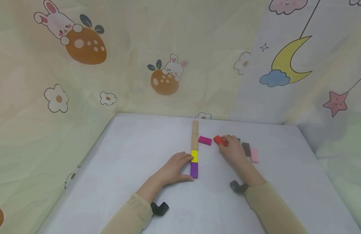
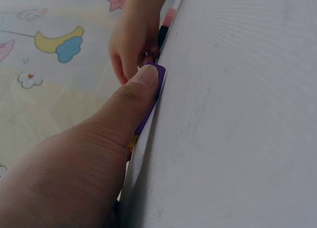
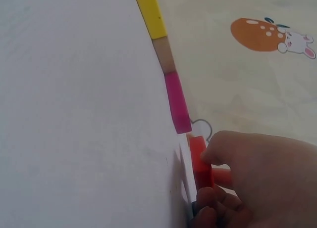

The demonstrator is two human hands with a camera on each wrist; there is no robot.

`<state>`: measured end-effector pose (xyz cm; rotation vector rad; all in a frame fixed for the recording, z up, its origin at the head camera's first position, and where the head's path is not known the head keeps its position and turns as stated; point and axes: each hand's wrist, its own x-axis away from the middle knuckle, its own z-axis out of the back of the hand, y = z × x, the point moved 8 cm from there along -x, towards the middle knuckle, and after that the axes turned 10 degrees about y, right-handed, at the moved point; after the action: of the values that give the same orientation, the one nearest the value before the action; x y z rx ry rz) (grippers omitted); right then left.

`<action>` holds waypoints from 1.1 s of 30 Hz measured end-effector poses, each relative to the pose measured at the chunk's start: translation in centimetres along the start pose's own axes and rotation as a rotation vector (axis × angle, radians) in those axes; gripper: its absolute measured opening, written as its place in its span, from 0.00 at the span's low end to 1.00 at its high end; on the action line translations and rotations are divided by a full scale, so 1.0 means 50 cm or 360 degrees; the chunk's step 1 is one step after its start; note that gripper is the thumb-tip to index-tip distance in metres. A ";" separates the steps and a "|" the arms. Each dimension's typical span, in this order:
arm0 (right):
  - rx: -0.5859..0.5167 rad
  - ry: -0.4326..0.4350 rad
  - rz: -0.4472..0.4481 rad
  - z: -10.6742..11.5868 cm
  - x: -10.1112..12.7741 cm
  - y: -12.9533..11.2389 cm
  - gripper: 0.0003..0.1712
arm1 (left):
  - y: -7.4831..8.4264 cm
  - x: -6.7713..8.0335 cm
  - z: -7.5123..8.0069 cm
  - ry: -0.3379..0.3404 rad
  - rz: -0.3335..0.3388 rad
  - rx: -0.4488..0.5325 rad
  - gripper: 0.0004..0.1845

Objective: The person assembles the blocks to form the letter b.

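Observation:
A straight row of flat blocks lies on the white table (image 1: 125, 156): two tan blocks (image 1: 195, 135), a yellow block (image 1: 194, 156) and a purple block (image 1: 194, 170). My left hand (image 1: 176, 167) rests against the row's near end, thumb on the purple block (image 2: 148, 112) and fingers at the yellow one. My right hand (image 1: 231, 148) pinches a red block (image 1: 219, 140), seen close in the right wrist view (image 3: 200, 161). A magenta block (image 1: 205, 140) lies loose between the row and the red block (image 3: 177, 102).
A dark brown block (image 1: 246, 149) and a pink block (image 1: 254, 155) lie just right of my right hand. Cartoon-print fabric walls (image 1: 168, 65) enclose the table at the back and both sides. Black wrist straps (image 1: 159, 208) sit on both sleeves.

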<state>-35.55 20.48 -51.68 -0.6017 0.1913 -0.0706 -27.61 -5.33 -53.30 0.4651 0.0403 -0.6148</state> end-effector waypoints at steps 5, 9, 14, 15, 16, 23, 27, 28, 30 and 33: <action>-0.0002 -0.0044 0.0051 0.007 0.005 -0.004 0.24 | 0.002 -0.002 0.001 0.0001 -0.0010 -0.0011 0.46; -0.0005 -0.0097 0.0093 0.009 0.008 -0.004 0.24 | 0.002 -0.002 0.001 -0.0001 -0.0005 -0.0008 0.46; -0.0026 -0.0150 0.0108 0.010 0.010 -0.003 0.24 | 0.002 -0.002 0.002 0.0002 -0.0004 -0.0016 0.46; -0.0030 -0.0162 0.0109 0.010 0.010 -0.003 0.24 | 0.003 -0.002 0.002 0.0004 -0.0005 -0.0018 0.46; -0.0028 -0.0172 0.0118 0.009 0.011 -0.003 0.24 | 0.003 -0.002 0.003 0.0006 -0.0004 -0.0015 0.46; -0.0038 -0.0211 0.0151 0.010 0.012 -0.011 0.24 | 0.004 -0.001 0.005 0.0002 0.0002 0.0000 0.46; -0.0037 -0.0220 0.0145 0.007 0.013 -0.010 0.24 | 0.004 0.000 0.005 -0.0003 0.0004 -0.0004 0.46; -0.0036 -0.0221 0.0141 0.005 0.013 -0.010 0.24 | 0.005 0.000 0.005 -0.0002 0.0003 -0.0005 0.46; -0.0031 -0.0219 0.0134 0.003 0.014 -0.008 0.23 | 0.005 0.000 0.005 0.0000 0.0003 0.0001 0.46; -0.0032 -0.0214 0.0133 0.002 0.014 -0.007 0.23 | 0.006 0.000 0.006 0.0001 0.0008 0.0016 0.46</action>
<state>-34.84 20.16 -51.52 -0.6155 0.0865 0.0527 -27.45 -5.26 -52.90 0.4747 0.0366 -0.6103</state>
